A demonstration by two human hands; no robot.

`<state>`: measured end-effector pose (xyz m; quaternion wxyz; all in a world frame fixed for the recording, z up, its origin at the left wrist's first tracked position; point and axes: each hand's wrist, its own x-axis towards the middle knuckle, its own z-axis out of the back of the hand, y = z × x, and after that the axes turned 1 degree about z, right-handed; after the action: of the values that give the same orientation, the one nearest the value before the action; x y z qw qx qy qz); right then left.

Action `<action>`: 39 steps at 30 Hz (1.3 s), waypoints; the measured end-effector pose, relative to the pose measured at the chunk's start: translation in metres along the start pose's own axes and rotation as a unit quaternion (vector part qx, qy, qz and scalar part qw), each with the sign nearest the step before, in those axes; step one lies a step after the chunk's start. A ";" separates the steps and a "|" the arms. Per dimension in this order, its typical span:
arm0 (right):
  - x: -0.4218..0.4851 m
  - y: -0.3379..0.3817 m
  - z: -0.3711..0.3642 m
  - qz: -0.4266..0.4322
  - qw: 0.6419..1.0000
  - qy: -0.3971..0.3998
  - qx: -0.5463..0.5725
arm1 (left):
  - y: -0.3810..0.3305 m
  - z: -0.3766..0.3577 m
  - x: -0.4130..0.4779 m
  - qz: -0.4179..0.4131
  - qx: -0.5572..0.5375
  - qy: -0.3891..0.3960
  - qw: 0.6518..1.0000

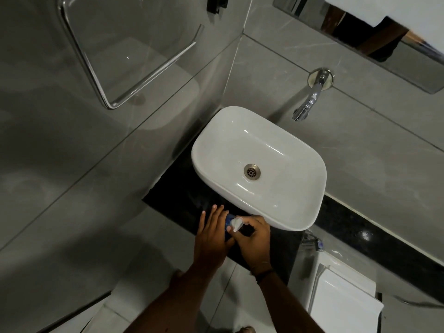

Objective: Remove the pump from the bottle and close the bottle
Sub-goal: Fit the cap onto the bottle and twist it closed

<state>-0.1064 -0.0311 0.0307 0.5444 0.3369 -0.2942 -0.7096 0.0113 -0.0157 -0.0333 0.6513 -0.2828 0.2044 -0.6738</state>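
Observation:
A blue bottle (228, 221) stands on the black counter (182, 200) just in front of the white basin. Its white pump head (236, 223) sits on top. My left hand (212, 233) is against the bottle's left side, with the fingers stretched out and the thumb pressing on the body. My right hand (254, 239) is curled around the pump from the right, thumb and fingers on the white head. Most of the bottle's body is hidden between the two hands.
A white vessel basin (295, 212) with a metal drain fills the counter behind the hands. A chrome wall spout (308, 99) juts out above it. A chrome towel bar (115, 68) hangs on the left wall. A white toilet tank (341, 299) stands at lower right.

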 end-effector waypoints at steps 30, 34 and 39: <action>-0.024 0.047 -0.002 -0.128 0.983 -0.128 0.028 | -0.003 0.002 -0.001 0.013 0.004 0.024 1.000; -0.022 0.046 -0.003 -0.129 0.983 -0.125 0.022 | -0.002 0.001 -0.002 0.017 0.004 0.036 0.999; -0.023 0.042 0.006 -0.084 0.992 -0.091 0.009 | -0.002 0.001 0.001 0.024 0.007 0.043 0.999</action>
<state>-0.0829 -0.0182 0.0705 0.4511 0.2993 -0.3196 -0.7777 0.0108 -0.0165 -0.0312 0.6601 -0.2440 0.2338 -0.6709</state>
